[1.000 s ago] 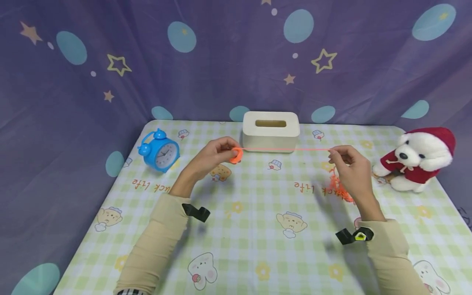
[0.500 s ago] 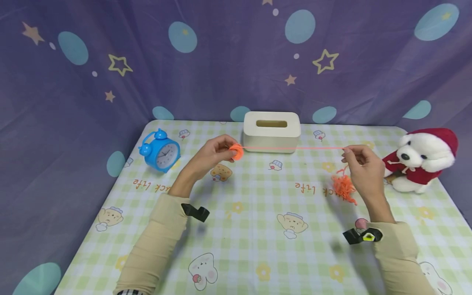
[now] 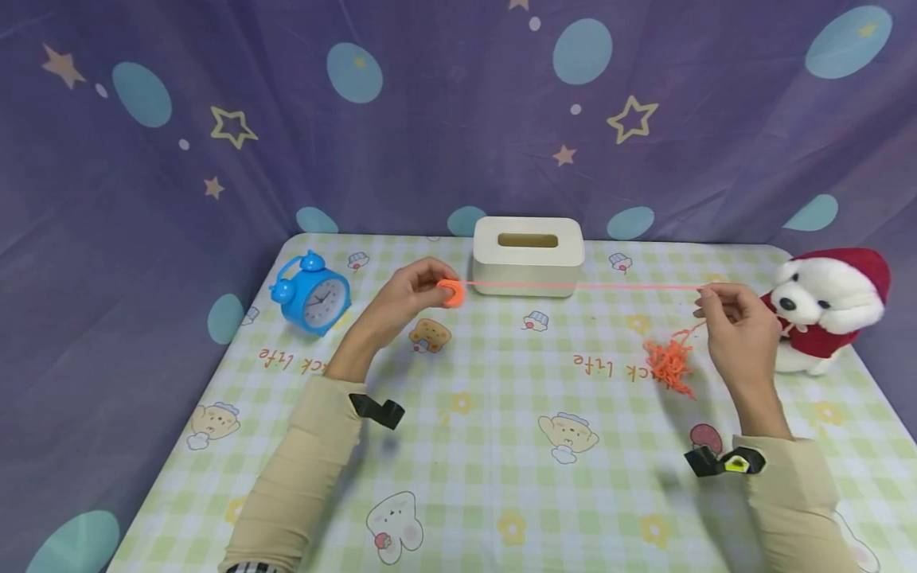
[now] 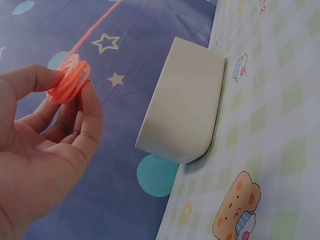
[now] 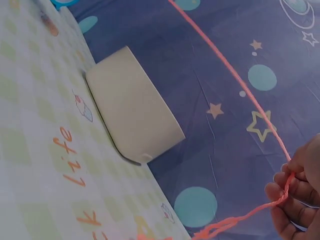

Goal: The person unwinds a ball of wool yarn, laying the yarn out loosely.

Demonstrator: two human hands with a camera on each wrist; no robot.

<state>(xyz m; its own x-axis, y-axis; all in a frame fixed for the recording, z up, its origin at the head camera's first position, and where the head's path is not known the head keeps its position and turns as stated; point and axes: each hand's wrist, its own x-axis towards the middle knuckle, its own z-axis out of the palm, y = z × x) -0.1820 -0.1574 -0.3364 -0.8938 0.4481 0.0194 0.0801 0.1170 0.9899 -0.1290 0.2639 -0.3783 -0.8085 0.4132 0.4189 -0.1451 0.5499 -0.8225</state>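
My left hand point(image 3: 411, 296) pinches a small wound coil of orange yarn point(image 4: 70, 82) between thumb and fingertips, raised above the table. From the coil a single taut strand point(image 3: 587, 286) runs level across to my right hand point(image 3: 741, 334), whose thumb and forefinger pinch it. In the right wrist view the strand point(image 5: 235, 75) comes down to the fingertips, and a slack length of yarn point(image 5: 235, 220) hangs from them. That length leads to a loose tangle of orange yarn point(image 3: 669, 364) lying on the table left of the right wrist.
A cream tissue box point(image 3: 528, 267) stands at the back middle, behind the strand. To the left is a blue alarm clock point(image 3: 313, 294). A white plush dog point(image 3: 824, 306) in red sits at the right, partly behind the right hand. A checked cloth point(image 3: 458, 469) covers the table.
My right hand has moved to the right, away from the left, and the taut strand has grown longer. The left hand with the coil has shifted slightly up and left.
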